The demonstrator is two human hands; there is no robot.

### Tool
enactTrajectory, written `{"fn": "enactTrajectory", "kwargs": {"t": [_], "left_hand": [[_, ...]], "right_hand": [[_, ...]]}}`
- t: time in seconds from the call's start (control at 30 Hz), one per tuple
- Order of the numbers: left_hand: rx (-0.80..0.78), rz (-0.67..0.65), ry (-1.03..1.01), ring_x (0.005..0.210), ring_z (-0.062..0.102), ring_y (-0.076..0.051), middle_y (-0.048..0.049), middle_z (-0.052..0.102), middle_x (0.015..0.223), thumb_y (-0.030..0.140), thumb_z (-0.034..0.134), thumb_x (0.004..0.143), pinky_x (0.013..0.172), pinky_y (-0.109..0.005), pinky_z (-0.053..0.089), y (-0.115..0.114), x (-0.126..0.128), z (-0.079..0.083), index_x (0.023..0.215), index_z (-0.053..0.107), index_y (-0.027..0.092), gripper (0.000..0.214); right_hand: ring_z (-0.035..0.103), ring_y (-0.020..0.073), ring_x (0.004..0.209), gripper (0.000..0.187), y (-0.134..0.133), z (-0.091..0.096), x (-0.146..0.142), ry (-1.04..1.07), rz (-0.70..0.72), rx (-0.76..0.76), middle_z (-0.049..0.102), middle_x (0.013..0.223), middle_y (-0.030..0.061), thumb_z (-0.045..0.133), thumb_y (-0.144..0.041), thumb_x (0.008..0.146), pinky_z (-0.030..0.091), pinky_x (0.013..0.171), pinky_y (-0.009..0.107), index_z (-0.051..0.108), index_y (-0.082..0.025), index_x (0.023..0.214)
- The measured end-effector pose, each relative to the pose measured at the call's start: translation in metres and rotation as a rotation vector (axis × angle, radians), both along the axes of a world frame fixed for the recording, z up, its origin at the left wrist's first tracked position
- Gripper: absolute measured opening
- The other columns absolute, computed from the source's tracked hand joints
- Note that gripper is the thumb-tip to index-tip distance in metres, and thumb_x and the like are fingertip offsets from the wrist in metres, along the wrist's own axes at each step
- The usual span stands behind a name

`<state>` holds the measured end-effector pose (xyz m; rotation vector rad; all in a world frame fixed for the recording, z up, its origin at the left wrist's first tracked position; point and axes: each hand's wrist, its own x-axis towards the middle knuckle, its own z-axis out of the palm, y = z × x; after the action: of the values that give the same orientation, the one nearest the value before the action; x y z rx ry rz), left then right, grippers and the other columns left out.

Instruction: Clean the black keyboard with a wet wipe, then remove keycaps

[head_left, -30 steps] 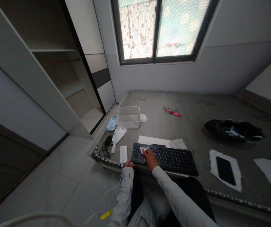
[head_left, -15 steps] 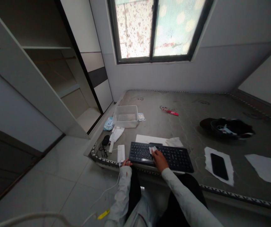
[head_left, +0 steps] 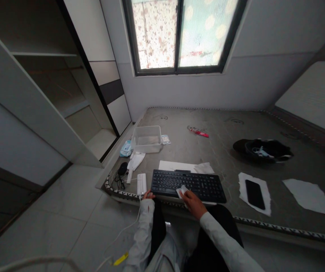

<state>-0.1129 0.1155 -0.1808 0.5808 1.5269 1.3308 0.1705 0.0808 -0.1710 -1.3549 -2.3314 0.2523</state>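
A black keyboard (head_left: 189, 185) lies near the front edge of the grey mattress. My right hand (head_left: 193, 203) is closed on a folded white wipe (head_left: 181, 191), which touches the keyboard's front rows left of the middle. At the keyboard's near left corner, my left hand (head_left: 149, 195) grips the edge with curled fingers. Just left of it is a white power strip (head_left: 141, 184) with a cable running down over the edge. Behind the keyboard lie a white sheet (head_left: 168, 165) and a crumpled tissue (head_left: 204, 168).
A clear plastic box (head_left: 147, 139), blue packet (head_left: 126, 148) and black mouse (head_left: 123, 168) are at left. On the right, a phone (head_left: 254, 194) lies on white paper beside another sheet (head_left: 311, 196); a black cap (head_left: 264, 150) sits behind. A red object (head_left: 199, 132) lies farther back.
My right hand has drawn the wipe from the keyboard's middle rows toward its front edge. My left hand stays at the corner. The whole view has shifted slightly.
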Motion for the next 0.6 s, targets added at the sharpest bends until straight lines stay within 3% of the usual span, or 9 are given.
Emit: {"fn": "enactTrajectory", "kwargs": {"t": [0.13,0.4,0.6], "left_hand": [[0.01,-0.012,-0.01,0.053,0.062,-0.019,-0.0044,0.07,0.055,0.032,0.075,0.055,0.049,-0.026,0.04,0.001,-0.001,-0.004,0.088,0.072,0.015,0.037],[0.017,-0.011,-0.006,0.046,0.058,-0.017,-0.0036,0.068,0.052,0.031,0.075,0.054,0.047,-0.026,0.039,0.003,-0.002,-0.004,0.085,0.073,0.016,0.034],[0.043,0.024,0.022,0.047,0.058,-0.016,-0.003,0.068,0.052,0.033,0.076,0.055,0.049,-0.025,0.04,0.001,0.002,-0.004,0.087,0.073,0.016,0.036]], "right_hand": [[0.058,0.0195,0.091,0.054,0.003,0.0,0.021,-0.044,-0.045,0.035,0.064,0.102,0.0085,0.042,-0.007,0.088,0.049,0.086,0.029,0.057,-0.022,0.139],[0.059,0.0228,0.085,0.041,0.044,0.011,0.063,-0.051,-0.399,0.064,0.064,0.089,0.0124,0.039,-0.021,0.096,0.047,0.081,0.03,0.069,-0.011,0.123],[0.059,0.0222,0.084,0.039,0.026,0.003,0.055,-0.054,-0.429,0.067,0.065,0.089,0.0112,0.041,-0.021,0.096,0.048,0.082,0.031,0.068,-0.014,0.124]]}}
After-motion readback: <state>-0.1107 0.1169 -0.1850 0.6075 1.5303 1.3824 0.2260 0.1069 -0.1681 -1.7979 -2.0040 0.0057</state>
